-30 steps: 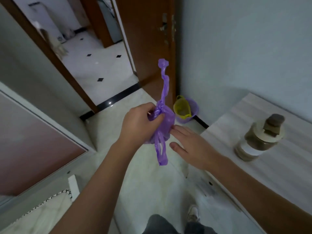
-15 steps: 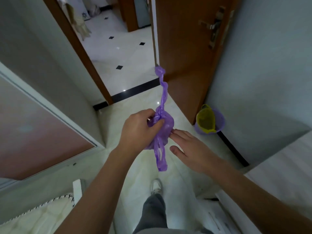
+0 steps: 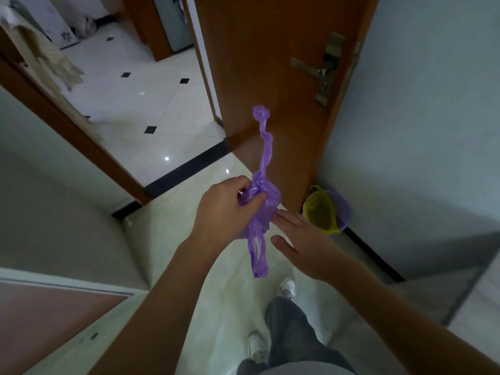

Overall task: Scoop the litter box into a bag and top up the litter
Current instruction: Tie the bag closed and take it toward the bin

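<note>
A small knotted purple plastic bag (image 3: 266, 204) hangs in front of me at chest height. My left hand (image 3: 226, 209) grips it at the knot, fingers and thumb curled round the bunched plastic. One twisted tail sticks straight up and a looped handle dangles below. My right hand (image 3: 303, 242) lies flat beside the bag, its straight fingertips touching the bag's right side. No litter box or scoop is in view.
A small bin (image 3: 328, 211) with a purple liner and yellow rim stands on the floor by the wall, just right of my hands. An open brown door (image 3: 270, 77) is ahead, with the doorway and tiled hall to its left. My feet (image 3: 286, 289) are on the pale floor.
The view has swung left and forward toward the doorway; the table with the jar has gone out of view. Both hands keep the same hold on the bag.
</note>
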### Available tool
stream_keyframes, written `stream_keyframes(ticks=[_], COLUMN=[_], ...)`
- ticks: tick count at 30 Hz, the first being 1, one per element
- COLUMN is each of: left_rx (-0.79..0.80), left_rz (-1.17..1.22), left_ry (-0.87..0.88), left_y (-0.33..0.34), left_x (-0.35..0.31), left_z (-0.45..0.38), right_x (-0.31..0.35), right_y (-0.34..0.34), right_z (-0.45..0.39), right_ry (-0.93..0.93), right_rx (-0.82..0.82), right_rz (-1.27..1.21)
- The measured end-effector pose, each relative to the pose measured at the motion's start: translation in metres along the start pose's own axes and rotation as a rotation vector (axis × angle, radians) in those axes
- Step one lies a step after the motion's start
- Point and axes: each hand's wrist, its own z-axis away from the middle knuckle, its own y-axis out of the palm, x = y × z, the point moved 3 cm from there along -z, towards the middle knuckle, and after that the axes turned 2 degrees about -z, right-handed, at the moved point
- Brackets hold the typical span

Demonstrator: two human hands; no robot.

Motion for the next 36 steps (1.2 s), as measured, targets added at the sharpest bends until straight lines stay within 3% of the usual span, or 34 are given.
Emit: stream_keyframes(ticks=[7, 15, 21, 26, 32, 36], left_rx=[0.056, 0.13, 0.196, 0.339, 0.559, 0.611], left_rz=[-0.031, -0.015, 0.038, 0.161, 0.223, 0.255], left_ry=[0.025, 0.209, 0.444, 0.599, 0.711, 0.729], left_y=[0.004, 0.03, 0.063, 0.078, 0.107, 0.115], left_x=[-0.005, -0.025, -0.046, -0.064, -0.077, -0.081], left_z=[-0.113, -0.201, -0.254, -0.286, -0.314, -0.319], right_x=[-0.052, -0.106, -0.144, -0.149, -0.143, -0.131], right_y=[-0.034, -0.064, -0.069, -0.079, -0.078, -0.069], right_z=[-0.096, -0.141, -0.148, -0.14, -0.127, -0.119], right_ry=[-0.01, 0.095, 0.312, 0.542, 0.798, 0.856], right_rx=[-0.017, -0.053, -0.122, -0.229, -0.317, -0.388], right_rz=[-0.017, 0.016, 0.044, 0.019, 0.02, 0.034])
